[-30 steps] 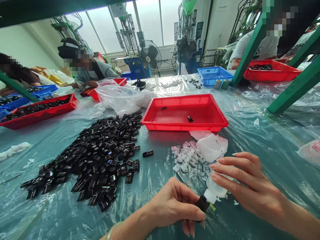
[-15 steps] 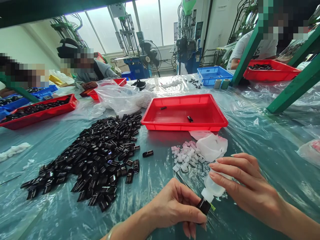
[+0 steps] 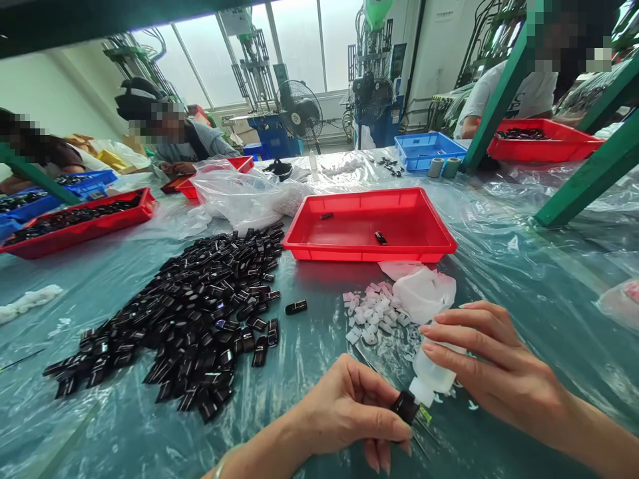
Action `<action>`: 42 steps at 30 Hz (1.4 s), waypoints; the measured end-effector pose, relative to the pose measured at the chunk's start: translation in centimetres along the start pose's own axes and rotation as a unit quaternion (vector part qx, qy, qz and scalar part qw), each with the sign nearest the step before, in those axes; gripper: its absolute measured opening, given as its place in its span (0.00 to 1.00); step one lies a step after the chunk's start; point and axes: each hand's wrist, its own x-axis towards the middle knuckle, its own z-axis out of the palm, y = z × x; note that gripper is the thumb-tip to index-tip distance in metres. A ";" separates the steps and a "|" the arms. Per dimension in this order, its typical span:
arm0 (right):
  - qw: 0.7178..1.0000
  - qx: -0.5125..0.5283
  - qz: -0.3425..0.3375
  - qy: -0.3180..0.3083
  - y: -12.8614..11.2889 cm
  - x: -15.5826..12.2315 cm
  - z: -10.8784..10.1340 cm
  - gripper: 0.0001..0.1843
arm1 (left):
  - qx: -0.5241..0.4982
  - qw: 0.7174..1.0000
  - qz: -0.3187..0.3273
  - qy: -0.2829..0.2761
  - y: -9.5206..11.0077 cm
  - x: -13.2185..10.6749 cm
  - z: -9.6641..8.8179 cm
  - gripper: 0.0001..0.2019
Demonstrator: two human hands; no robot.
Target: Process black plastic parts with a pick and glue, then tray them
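In the head view, a small black part point(image 3: 405, 407) is pinched in the left hand point(image 3: 349, 412), whose fingers are closed around it. A white plastic bottle point(image 3: 433, 372) is gripped by the closed fingers of the right hand point(image 3: 494, 366) and held tilted, with its tip against the black part. Both are held just above a clear plastic sheet point(image 3: 529, 266) spread over the table. To the left, a heap of black pieces point(image 3: 200, 319) is spread out, with a lone piece point(image 3: 296, 307) just beside it. Beyond the hands, white and pink scraps point(image 3: 367, 316) are piled beside a crumpled white bag point(image 3: 424, 294). A red tray point(image 3: 369, 251) is placed farther ahead, with two black pieces inside. Co-workers point(image 3: 174, 130) are seated across the table, near more trays
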 end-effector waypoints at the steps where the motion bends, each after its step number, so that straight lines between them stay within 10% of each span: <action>1: 1.000 -0.001 0.006 -0.003 0.1 0.0 0.1 0.16 | 0.000 1.000 0.004 0.004 0.0 0.1 0.0 0.06; 7: 0.997 -0.006 0.074 0.021 0.5 0.1 0.7 0.15 | -0.005 0.998 0.027 0.056 0.0 0.1 0.4 0.09; 13: 0.908 0.005 0.397 0.134 4.4 -1.3 0.9 0.17 | 0.044 0.988 0.080 0.123 -0.3 0.1 0.7 0.11; 21: 0.876 0.093 0.461 0.105 10.0 -4.2 2.0 0.09 | 0.101 0.969 0.189 0.122 -0.3 0.2 0.7 0.07; 27: 0.855 0.042 0.506 0.103 10.0 -3.9 1.1 0.26 | 0.119 0.967 0.181 0.132 -0.3 0.2 0.7 0.07; 31: 0.846 -0.059 0.496 0.188 7.1 -2.0 0.0 0.36 | 0.081 0.977 0.121 0.159 -0.5 0.4 0.8 0.09; 34: 0.915 -0.086 0.331 0.216 3.9 -0.6 0.3 0.20 | 0.055 0.979 0.091 0.171 -0.3 0.6 0.9 0.09; 37: 0.980 0.007 0.171 0.101 1.6 0.1 1.9 0.06 | 0.048 0.979 0.078 0.180 -0.1 0.7 1.0 0.10; 42: 0.987 0.030 0.148 -0.061 0.1 0.2 4.9 0.11 | 0.032 0.983 0.071 0.166 -0.2 0.7 0.8 0.12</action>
